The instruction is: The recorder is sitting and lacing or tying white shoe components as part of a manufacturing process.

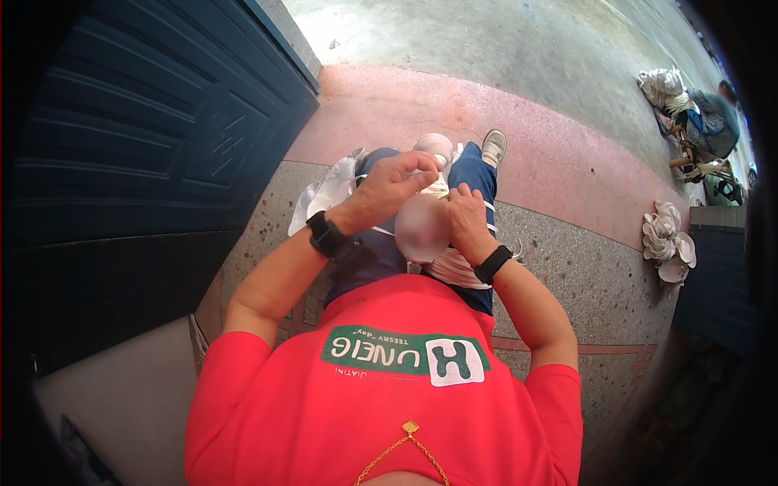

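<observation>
Between my two hands, over my lap, lies a pale pinkish-white rounded piece (423, 235); its middle is blurred and its kind cannot be made out. My left hand (389, 190) is raised above its far left side, fingers curled and thumb and fingertips pressed together in a pinch. Whatever sits in that pinch is too small to see. My right hand (470, 219) is closed at the right edge of the pale piece, its fingertips bent toward it. Just beyond the hands, a pale rounded end (434, 146) shows between my knees. White pieces (328, 192) hang over my left thigh.
A dark blue panelled door (154, 121) stands close on my left. My shoe (493, 146) rests on the pink floor strip (559, 158). On the right lies a bundle of white shoe-like pieces (668, 239). Farther off, a person (713, 121) sits beside another white pile (666, 87).
</observation>
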Demonstrator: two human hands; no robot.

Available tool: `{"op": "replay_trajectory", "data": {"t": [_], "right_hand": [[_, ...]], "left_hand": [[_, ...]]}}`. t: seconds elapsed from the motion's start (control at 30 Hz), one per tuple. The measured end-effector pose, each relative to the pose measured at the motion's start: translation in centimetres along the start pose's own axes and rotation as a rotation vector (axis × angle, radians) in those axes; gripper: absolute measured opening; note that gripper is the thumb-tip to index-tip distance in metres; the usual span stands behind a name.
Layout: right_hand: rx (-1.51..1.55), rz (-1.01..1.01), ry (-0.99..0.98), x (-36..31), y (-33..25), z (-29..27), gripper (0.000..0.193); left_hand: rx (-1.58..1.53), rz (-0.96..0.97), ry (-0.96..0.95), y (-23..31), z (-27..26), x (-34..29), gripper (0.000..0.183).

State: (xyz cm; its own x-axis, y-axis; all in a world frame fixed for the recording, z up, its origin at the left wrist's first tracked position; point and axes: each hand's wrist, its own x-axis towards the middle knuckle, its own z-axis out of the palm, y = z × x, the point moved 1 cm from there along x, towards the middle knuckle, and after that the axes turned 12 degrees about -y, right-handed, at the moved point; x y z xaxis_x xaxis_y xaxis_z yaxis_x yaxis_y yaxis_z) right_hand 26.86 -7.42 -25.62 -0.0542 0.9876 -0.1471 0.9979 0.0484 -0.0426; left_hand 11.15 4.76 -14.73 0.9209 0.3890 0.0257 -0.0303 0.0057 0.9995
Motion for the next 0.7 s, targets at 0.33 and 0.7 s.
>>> {"op": "replay_trajectory", "data": {"t": [0.33, 0.7], "right_hand": [[0.550, -0.644, -0.041, -5.0, -4.3, -1.9, 0.014], [0.691, -0.053, 0.202, -2.3, 0.1, 1.5, 0.014]], "left_hand": [[0.839, -0.149, -0.004, -8.5, 0.7, -1.7, 0.013], [1.390, -0.128, -0.007, -9.2, 2.7, -2.0, 0.011]]}}
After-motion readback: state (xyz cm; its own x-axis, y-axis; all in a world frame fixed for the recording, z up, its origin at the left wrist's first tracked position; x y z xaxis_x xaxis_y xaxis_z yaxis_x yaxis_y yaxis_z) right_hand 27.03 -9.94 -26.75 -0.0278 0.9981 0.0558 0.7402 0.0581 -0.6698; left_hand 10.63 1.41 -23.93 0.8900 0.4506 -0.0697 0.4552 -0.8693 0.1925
